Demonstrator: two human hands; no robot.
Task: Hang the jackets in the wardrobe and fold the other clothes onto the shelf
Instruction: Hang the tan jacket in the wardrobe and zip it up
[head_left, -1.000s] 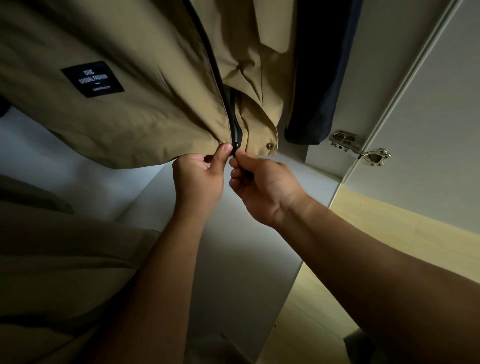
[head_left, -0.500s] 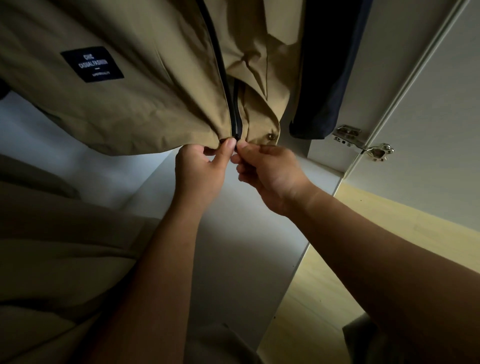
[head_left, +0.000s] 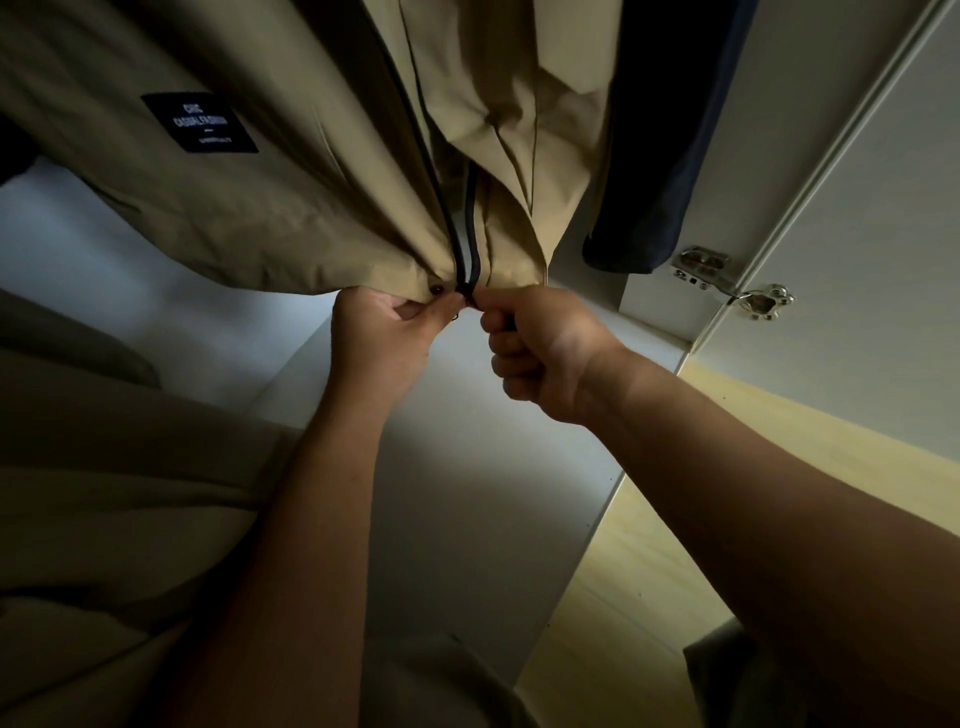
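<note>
**Both hands at the foot of a hanging jacket's zipper**

The top of the tan jacket (head_left: 260, 208) is cut off by the frame, so whatever it hangs from is out of sight. The scene is dim. The small print on its one black label (head_left: 200, 123) is too fine to read in full. What lies between the fingertips is hidden by the fingers themselves.

The jacket hangs inside the wardrobe with its long axis vertical and its hem downward, above the white bottom panel (head_left: 467, 467). Its single dark zipper (head_left: 465, 249) runs straight down to the hem, the two sides standing slightly apart just above it.

The left hand (head_left: 384, 343) pinches the hem just left of the zipper, beside a small snap (head_left: 438, 289). The right hand (head_left: 540, 353), fingers curled tight, pinches the zipper's bottom end. The two hands almost touch.

One navy garment (head_left: 665, 156) hangs just right of the jacket, near one metal hinge (head_left: 727, 280) at the panel's right edge.
</note>
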